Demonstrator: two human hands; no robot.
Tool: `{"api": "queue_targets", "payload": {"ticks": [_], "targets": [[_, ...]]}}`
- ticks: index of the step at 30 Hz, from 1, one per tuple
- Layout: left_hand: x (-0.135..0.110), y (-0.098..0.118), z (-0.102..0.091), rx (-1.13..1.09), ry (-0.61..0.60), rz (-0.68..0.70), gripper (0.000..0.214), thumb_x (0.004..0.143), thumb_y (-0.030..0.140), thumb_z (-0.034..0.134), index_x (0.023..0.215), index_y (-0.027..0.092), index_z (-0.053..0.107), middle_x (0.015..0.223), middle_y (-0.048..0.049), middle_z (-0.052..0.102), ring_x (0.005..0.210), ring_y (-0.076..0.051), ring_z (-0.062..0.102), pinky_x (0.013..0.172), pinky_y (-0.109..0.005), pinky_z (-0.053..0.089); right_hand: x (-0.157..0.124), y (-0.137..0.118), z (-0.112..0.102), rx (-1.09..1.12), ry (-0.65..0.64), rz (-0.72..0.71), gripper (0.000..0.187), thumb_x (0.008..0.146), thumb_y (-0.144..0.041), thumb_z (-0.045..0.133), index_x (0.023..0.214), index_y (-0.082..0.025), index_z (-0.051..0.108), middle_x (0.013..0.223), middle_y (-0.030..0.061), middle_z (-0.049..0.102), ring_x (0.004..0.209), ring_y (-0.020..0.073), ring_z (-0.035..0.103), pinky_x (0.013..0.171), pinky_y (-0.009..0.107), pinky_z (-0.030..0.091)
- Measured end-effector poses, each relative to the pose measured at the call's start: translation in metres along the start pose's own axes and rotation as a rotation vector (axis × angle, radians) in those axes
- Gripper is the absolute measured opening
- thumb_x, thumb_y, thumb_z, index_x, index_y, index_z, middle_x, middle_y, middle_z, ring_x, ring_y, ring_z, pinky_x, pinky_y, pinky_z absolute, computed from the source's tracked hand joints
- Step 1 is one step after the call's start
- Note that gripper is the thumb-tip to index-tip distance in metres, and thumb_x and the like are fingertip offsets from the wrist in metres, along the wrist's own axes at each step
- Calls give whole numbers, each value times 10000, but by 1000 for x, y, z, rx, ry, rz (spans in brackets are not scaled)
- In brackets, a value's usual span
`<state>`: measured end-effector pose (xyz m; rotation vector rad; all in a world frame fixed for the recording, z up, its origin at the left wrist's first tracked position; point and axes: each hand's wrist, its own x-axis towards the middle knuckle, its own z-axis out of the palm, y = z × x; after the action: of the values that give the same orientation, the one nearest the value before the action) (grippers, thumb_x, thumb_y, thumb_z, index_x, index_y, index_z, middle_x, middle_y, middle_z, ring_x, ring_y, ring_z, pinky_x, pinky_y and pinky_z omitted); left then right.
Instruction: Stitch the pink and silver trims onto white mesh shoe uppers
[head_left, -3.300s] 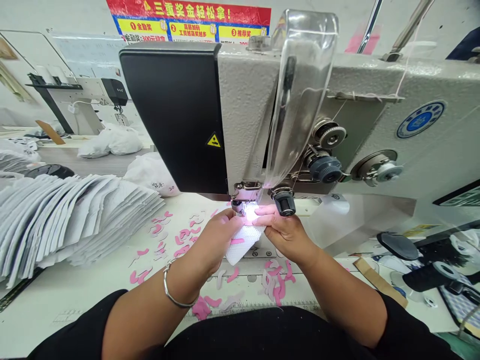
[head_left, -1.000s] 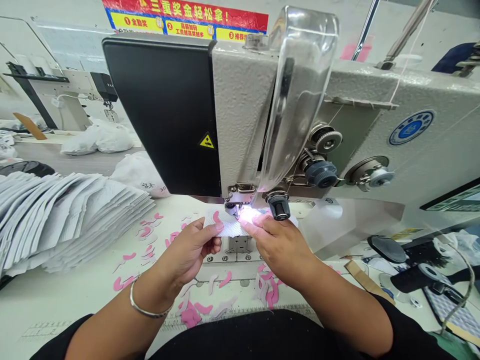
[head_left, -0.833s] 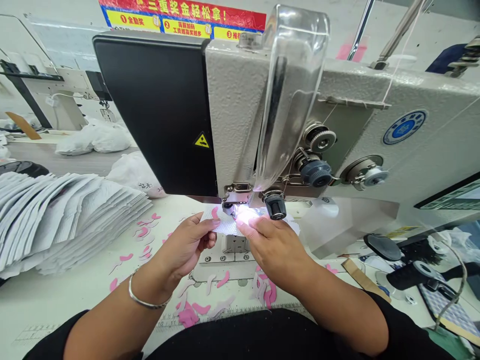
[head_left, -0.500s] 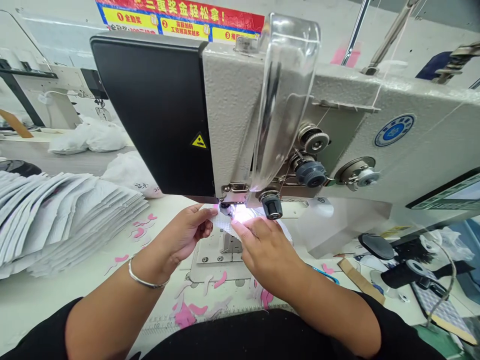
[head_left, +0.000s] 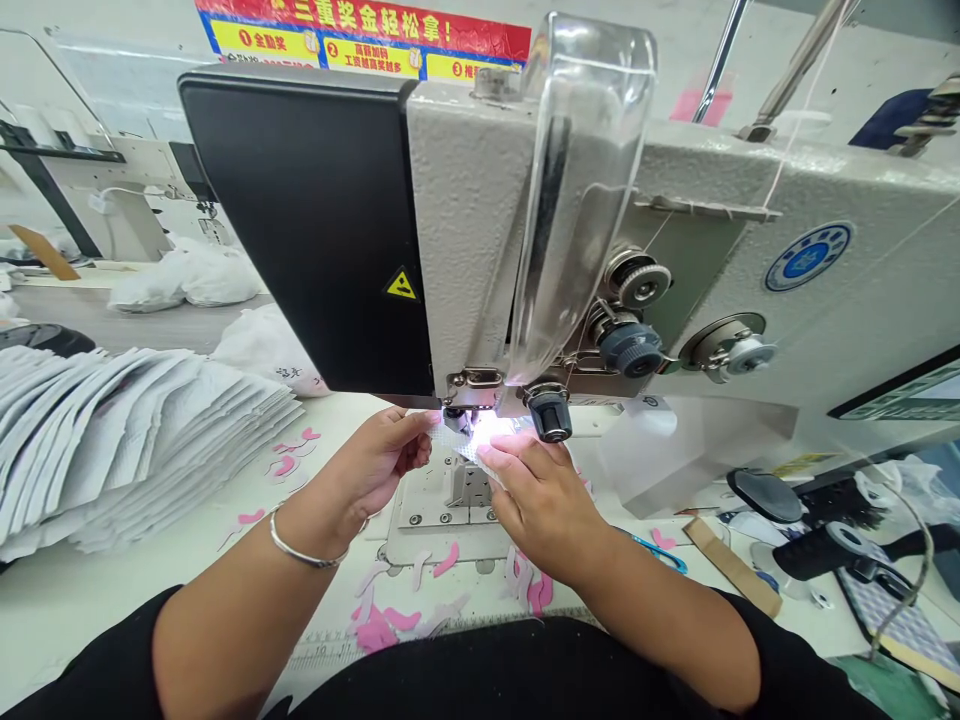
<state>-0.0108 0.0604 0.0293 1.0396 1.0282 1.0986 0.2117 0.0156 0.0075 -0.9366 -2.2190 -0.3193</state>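
Note:
A small white mesh fabric piece (head_left: 459, 446) lies under the presser foot (head_left: 455, 415) of a grey sewing machine (head_left: 480, 230), lit by the machine's lamp. My left hand (head_left: 375, 468), with a silver bangle at the wrist, pinches the piece's left edge beside the foot. My right hand (head_left: 541, 490) presses its fingers on the piece's right side, just in front of a black knob (head_left: 551, 417). Most of the fabric is hidden by my fingers.
A tall fanned stack of white fabric pieces (head_left: 127, 440) fills the left of the table. Pink and white cut shapes (head_left: 390, 625) lie scattered near the front edge. White bags (head_left: 187, 280) sit behind. Black tools and parts (head_left: 817, 525) crowd the right.
The fabric piece has been turned and fed under the foot; earlier it hung toward me, now only a small part shows. Both hands moved closer to the needle.

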Motion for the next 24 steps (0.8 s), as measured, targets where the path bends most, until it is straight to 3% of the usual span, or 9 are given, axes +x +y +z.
{"api": "queue_targets", "payload": {"ticks": [16, 20, 22, 24], "targets": [[-15, 1, 5, -56, 69, 14, 304, 746, 340, 799, 707, 185, 540, 612, 43, 492, 565, -85, 463, 518, -200, 393, -3, 8, 10, 8, 140, 20, 351, 917, -98, 508, 1228, -235, 592, 1221, 40, 674, 1117, 194, 601, 1066, 401, 388], [-33, -7, 1, -44, 75, 37, 282, 767, 344, 785, 706, 190, 557, 620, 37, 528, 589, -93, 487, 556, -211, 409, -1, 11, 10, 26, 133, 76, 298, 918, -146, 527, 1195, -236, 595, 1217, 61, 667, 1198, 222, 573, 1079, 440, 372], [-49, -14, -1, 31, -22, 46, 254, 802, 372, 747, 701, 186, 607, 622, 16, 569, 610, -109, 517, 596, -230, 432, -1, 11, 9, 64, 145, 89, 245, 908, -140, 528, 1122, -231, 605, 1206, 72, 663, 1198, 225, 572, 1066, 450, 379], [-65, -22, -4, 145, -248, 20, 251, 819, 410, 720, 741, 175, 677, 686, -28, 636, 695, -153, 576, 688, -275, 474, -1, 10, 7, 127, 167, 59, 204, 889, -108, 517, 1031, -228, 601, 1170, 68, 673, 1170, 217, 584, 1051, 448, 387]]}}
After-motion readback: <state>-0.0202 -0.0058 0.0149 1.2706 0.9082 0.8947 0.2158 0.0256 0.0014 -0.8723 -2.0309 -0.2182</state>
